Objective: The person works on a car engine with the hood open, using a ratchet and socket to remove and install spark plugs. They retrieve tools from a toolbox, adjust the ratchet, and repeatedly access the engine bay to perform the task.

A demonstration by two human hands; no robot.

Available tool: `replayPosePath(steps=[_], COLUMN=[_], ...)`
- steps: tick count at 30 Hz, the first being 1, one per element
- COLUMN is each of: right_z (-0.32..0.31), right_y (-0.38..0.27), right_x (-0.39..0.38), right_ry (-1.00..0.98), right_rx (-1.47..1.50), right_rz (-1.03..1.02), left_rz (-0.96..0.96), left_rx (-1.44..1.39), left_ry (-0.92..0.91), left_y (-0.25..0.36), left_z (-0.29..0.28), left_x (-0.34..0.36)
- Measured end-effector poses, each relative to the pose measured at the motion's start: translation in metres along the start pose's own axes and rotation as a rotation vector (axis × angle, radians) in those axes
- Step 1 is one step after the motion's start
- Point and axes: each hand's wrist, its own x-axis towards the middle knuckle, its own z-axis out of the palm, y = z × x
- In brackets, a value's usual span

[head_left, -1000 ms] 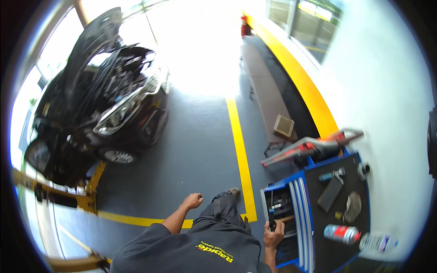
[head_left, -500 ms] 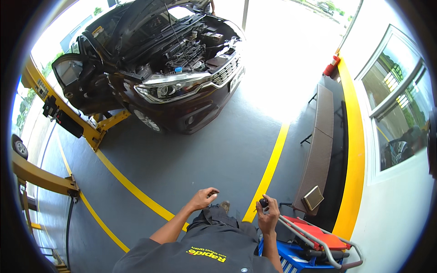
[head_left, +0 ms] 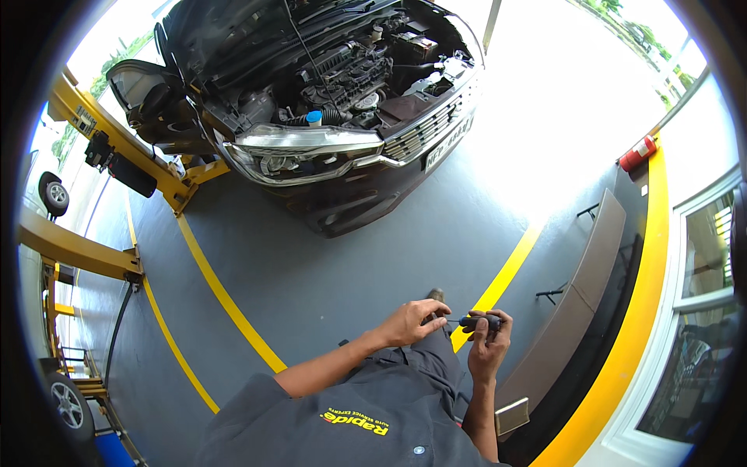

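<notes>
1. Lift arms (head_left: 117, 156), yellow, stand at nine to ten o'clock beside the raised dark car (head_left: 327, 132), whose bonnet is propped open at twelve, baring the engine.
2. Left hand (head_left: 411, 321), at six o'clock, pinches its fingertips narrowly at the thin metal tip of the screwdriver (head_left: 476, 321), probably steadying or turning it.
3. Right hand (head_left: 489, 349), just beside it, wraps closed round the tool's dark handle, held level before the body.
4. Grey bench (head_left: 580, 311) and red extinguisher (head_left: 638, 153) lie at three to two o'clock.

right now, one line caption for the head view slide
Right hand holds a small black-handled screwdriver, left hand at its tip, before a dark open-bonnet car.
</notes>
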Motion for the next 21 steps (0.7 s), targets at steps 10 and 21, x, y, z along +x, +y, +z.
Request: replayPosePath(steps=[10, 21], right_z=[0.026, 0.343], right_y=[-0.051, -0.094], right_x=[0.395, 0.710], right_ry=[-0.261, -0.733], right_rx=[-0.203, -0.162], right_rz=[-0.318, -0.739], left_rz=[-0.367, -0.251], left_rx=[-0.943, -1.373], left_ry=[0.751, 1.468], left_y=[0.019, -0.142], left_z=[-0.149, -0.425], left_x=[0.242, 0.471])
